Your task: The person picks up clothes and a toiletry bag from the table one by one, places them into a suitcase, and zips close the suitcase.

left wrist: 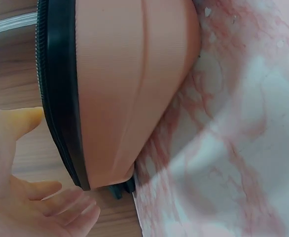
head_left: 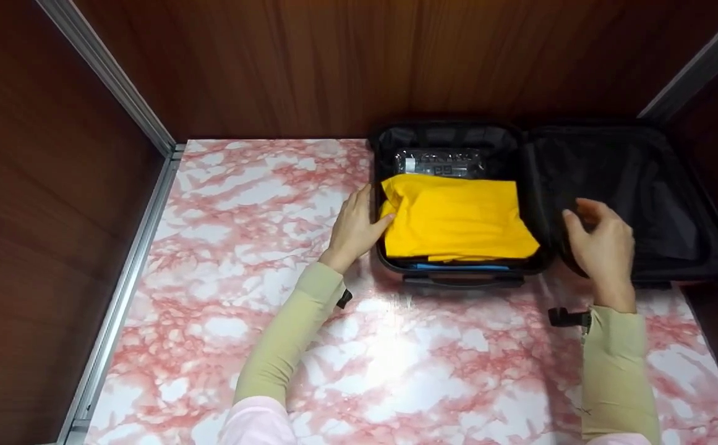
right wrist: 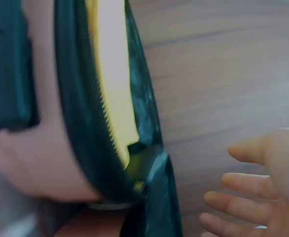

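Observation:
An unzipped suitcase (head_left: 507, 151) lies spread out, its black-lined lid (head_left: 618, 179) folded to the right. Its pink shell (left wrist: 115, 89) shows in the left wrist view. Folded yellow cloth (head_left: 461, 216) fills most of the main half. My left hand (head_left: 355, 225) is at the suitcase's left edge, thumb reaching over the rim at the cloth, other fingers extended along the outside. My right hand (head_left: 603, 241) is over the near left part of the lid, fingers loosely bent and holding nothing.
Behind the cloth, a clear plastic package (head_left: 442, 162) lies in the suitcase; a blue edge (head_left: 461, 267) peeks out in front. The red-and-white marbled table (head_left: 235, 296) has brown wood-grain panels (head_left: 284, 68) at its back and sides. A handle (right wrist: 11, 79) juts from the suitcase's near side.

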